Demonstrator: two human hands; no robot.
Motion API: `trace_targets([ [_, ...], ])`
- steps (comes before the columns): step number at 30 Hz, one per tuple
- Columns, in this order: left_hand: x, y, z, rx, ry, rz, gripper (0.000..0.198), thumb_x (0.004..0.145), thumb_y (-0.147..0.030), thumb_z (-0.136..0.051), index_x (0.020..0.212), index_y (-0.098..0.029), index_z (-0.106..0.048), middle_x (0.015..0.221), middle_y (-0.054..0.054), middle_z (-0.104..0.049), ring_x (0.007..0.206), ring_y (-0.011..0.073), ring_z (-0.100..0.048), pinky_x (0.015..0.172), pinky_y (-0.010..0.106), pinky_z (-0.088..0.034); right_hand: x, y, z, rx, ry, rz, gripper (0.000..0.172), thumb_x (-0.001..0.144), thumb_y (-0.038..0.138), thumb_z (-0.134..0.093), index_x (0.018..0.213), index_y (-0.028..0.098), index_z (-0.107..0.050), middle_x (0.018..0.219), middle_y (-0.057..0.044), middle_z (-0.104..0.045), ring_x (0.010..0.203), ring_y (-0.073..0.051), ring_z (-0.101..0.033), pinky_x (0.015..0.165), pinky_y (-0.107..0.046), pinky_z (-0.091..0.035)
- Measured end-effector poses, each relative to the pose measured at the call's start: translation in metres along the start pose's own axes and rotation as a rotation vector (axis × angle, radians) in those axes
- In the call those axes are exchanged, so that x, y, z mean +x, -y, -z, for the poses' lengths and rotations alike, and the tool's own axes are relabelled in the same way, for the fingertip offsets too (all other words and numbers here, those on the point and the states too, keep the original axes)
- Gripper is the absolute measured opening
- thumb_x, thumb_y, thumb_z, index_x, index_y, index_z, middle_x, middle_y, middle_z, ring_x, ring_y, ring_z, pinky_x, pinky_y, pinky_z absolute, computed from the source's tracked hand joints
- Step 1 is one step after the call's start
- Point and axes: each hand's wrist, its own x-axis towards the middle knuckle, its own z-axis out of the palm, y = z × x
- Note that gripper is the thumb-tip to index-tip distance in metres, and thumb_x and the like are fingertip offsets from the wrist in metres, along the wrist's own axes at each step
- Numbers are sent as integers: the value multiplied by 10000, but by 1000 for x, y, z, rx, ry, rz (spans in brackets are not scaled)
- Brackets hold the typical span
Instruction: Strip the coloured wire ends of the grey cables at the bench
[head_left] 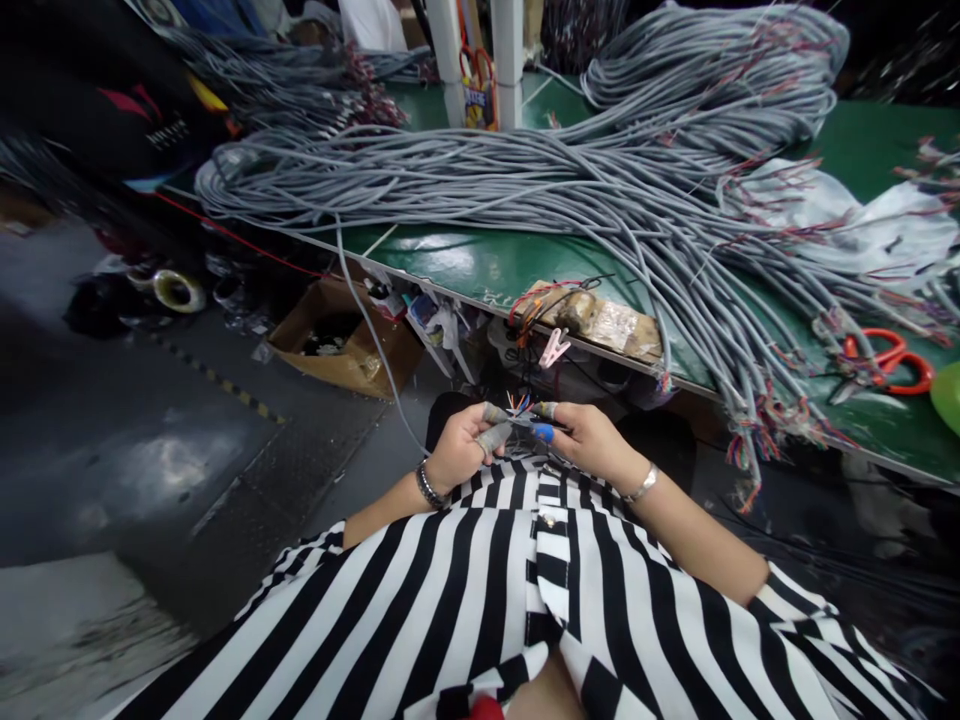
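Both my hands meet in front of my lap at the end of a grey cable (369, 315). The rest of that cable runs up to the left, over the bench edge. My left hand (466, 440) pinches the cable end between thumb and fingers, which have grey coverings on their tips. Thin coloured wires (519, 403) fan out of the end between the hands. With thumb and finger closed, my right hand (592, 440) grips the same end from the other side; its thumb wears a blue covering. The exact contact at the fingertips is too small to make out.
A large bundle of grey cables (420, 180) lies along the green bench (450, 262). Red-handled scissors (892, 362) rest at the right. A wooden block (626, 328) with a pink clip (555, 347) sits at the edge. Below stands a cardboard box (352, 355).
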Motion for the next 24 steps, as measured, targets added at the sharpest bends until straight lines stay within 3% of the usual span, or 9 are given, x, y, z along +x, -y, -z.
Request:
trace_targets([
  [6, 0, -3, 1, 41, 20, -48, 276, 776, -391, -668, 854, -140, -582, 579, -24, -581, 446, 53, -470, 429, 159, -384, -1, 5, 0, 61, 75, -23, 277, 915, 366, -470, 977, 178, -664, 787, -37, -682, 661, -135, -574, 613, -229, -404],
  [10, 1, -9, -3, -26, 47, -98, 321, 698, -402, -749, 796, -136, -599, 624, -8, -613, 528, 74, -532, 527, 187, -450, -2, 5, -2, -8, 105, -24, 218, 897, 298, -461, 879, 163, -631, 718, -33, -641, 607, -126, -531, 588, -229, -367],
  [14, 0, -10, -9, -68, -23, -129, 337, 673, -412, -771, 737, -135, -589, 645, 2, -628, 573, 90, -559, 565, 196, -467, -4, 6, -8, -115, 53, 19, 144, 837, 218, -461, 720, 171, -531, 633, -14, -551, 546, -108, -440, 550, -226, -301],
  [18, -1, -7, -10, -35, -48, -187, 321, 656, -383, -789, 716, -137, -592, 625, -10, -618, 547, 82, -536, 551, 192, -458, -6, 10, -13, -131, -9, 44, 178, 828, 264, -460, 667, 187, -449, 586, 5, -483, 511, -98, -364, 524, -228, -252],
  [24, 1, -12, -11, -15, -107, -189, 311, 642, -352, -797, 664, -133, -578, 582, -27, -575, 529, 73, -502, 519, 179, -424, -6, 17, -16, -111, -92, 15, 222, 838, 318, -426, 655, 196, -406, 580, -4, -482, 506, -104, -370, 523, -236, -250],
])
